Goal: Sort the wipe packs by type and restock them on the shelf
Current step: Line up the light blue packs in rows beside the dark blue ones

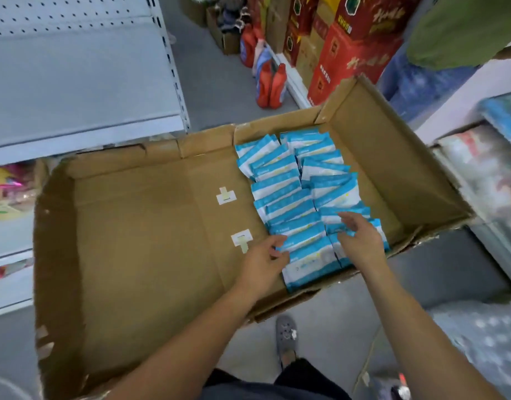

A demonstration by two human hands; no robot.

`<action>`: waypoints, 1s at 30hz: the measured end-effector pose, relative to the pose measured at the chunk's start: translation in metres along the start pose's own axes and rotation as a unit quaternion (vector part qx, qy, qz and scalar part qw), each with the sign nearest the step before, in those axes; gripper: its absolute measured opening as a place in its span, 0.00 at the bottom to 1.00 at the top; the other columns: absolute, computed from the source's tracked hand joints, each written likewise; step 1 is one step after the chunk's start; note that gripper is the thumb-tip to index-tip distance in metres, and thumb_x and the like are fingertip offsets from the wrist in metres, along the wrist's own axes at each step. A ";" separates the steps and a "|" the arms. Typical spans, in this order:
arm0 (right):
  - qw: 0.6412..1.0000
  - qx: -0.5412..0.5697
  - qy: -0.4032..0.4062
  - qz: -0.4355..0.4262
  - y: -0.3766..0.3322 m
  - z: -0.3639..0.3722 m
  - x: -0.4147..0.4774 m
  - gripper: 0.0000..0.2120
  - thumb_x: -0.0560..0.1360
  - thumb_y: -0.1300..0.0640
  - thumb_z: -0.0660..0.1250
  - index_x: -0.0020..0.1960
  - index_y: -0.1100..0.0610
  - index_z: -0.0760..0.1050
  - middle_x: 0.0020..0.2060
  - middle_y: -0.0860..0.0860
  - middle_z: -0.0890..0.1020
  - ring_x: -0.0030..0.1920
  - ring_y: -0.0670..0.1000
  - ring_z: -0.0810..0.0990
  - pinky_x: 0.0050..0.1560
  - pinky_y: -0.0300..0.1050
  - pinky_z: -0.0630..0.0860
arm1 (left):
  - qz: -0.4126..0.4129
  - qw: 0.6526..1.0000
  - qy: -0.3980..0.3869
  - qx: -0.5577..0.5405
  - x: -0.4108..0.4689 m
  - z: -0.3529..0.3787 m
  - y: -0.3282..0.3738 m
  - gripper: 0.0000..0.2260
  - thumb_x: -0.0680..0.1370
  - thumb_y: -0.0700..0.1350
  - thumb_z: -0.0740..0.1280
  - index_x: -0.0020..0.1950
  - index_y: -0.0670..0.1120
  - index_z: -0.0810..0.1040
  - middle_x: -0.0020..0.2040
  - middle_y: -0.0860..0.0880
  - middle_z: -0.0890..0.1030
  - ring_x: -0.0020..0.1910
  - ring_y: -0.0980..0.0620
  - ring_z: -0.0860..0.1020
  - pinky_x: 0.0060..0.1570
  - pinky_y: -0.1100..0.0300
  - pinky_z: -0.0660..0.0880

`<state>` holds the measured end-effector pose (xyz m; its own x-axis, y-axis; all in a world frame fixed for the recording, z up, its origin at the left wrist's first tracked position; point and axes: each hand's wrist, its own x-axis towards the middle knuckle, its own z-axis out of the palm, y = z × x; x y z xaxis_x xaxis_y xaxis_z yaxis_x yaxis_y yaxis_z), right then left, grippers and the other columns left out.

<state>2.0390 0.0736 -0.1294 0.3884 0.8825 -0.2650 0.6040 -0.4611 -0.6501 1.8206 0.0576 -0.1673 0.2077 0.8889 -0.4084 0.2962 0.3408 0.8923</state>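
Observation:
Several blue-and-white wipe packs (300, 180) lie in two overlapping rows along the right side of a big open cardboard box (138, 255). My left hand (263, 261) pinches the left edge of a pack (301, 241) in the near part of the left row. My right hand (359, 241) reaches onto the near end of the right row, fingers curled round a pack's edge (335, 228). The nearest pack (309, 269) lies against the box's front wall. An empty grey shelf board (75, 82) stands at the upper left.
Two white tape tabs (226, 196) stick to the bare box floor. Red detergent bottles (270, 85) and red cartons (349, 53) stand on the floor beyond the box. Stocked shelves (479, 174) run along the right. My shoe (286, 336) shows below the box.

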 end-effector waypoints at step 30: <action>0.883 0.242 -0.400 -0.038 -0.132 -0.001 0.000 0.08 0.78 0.61 0.69 0.56 0.53 0.76 0.53 0.56 0.82 0.47 0.56 0.86 0.38 0.61 0.84 | -0.009 0.885 0.318 -0.341 -0.131 -0.127 0.025 0.13 0.72 0.46 0.72 0.52 0.40 0.82 0.47 0.42 0.86 0.44 0.49 0.85 0.41 0.58 0.82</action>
<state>1.9598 0.1341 -0.0429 -0.3733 0.7821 -0.4989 0.1628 -0.4742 -0.8652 1.6825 -0.0115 -0.0667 -0.4223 0.8001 -0.4260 -0.3816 0.2693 0.8842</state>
